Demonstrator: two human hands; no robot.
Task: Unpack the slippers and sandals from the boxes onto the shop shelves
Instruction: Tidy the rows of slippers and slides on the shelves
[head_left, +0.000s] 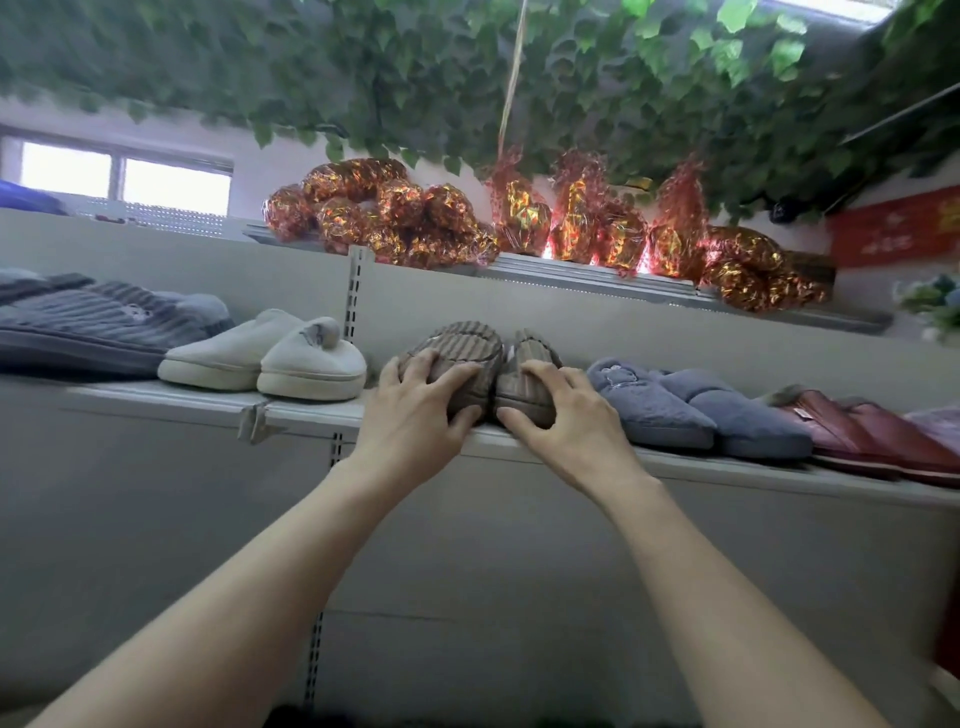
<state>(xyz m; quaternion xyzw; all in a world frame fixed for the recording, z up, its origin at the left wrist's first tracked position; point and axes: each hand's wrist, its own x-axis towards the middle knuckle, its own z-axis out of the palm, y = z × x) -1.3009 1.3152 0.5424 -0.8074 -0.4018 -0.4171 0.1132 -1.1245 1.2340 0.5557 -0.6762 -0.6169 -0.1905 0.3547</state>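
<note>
Two brown ribbed slippers stand side by side on the grey shop shelf (171, 397), toes toward me. My left hand (415, 415) grips the left brown slipper (457, 348) over its toe. On the right brown slipper (530, 353), my right hand (566, 415) holds the toe, thumb under the front edge. Both slippers rest on the shelf near its front lip.
On the same shelf sit grey ribbed slippers (93, 322), a cream pair (270, 353), a blue-grey pair (701, 405) and a dark red pair (872, 436). Red-gold foil-wrapped bundles (415, 218) fill the top shelf under hanging green leaves (467, 67).
</note>
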